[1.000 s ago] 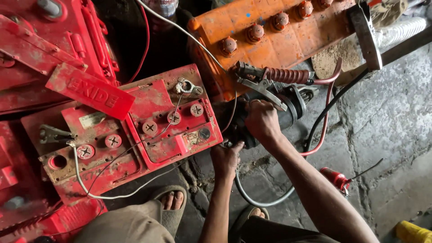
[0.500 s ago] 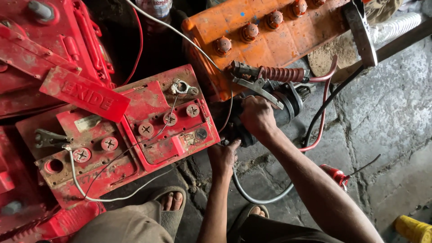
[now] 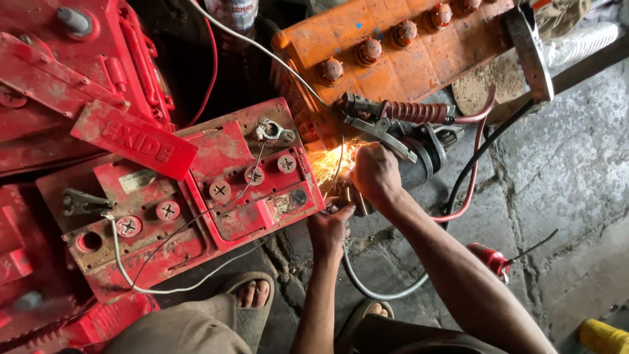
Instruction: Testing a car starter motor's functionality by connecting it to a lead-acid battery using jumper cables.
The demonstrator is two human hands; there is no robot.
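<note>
Right hand (image 3: pixel 373 174) wraps the grinder (image 3: pixel 419 164), sparks flying; left hand (image 3: pixel 331 229) pinches a small metal piece (image 3: pixel 350 200) beside the red battery (image 3: pixel 190 203), orange battery (image 3: pixel 393 59) behind, cracked stone floor (image 3: pixel 563 183)

A battery repair workshop: worn red batteries (image 3: pixel 196 190) crowd the cracked stone floor (image 3: pixel 563 177), an orange battery (image 3: pixel 393 49) lies just beside them, loose wires (image 3: pixel 164 288) trail around them, and sparks (image 3: pixel 331 160) fly at their edge.
</note>
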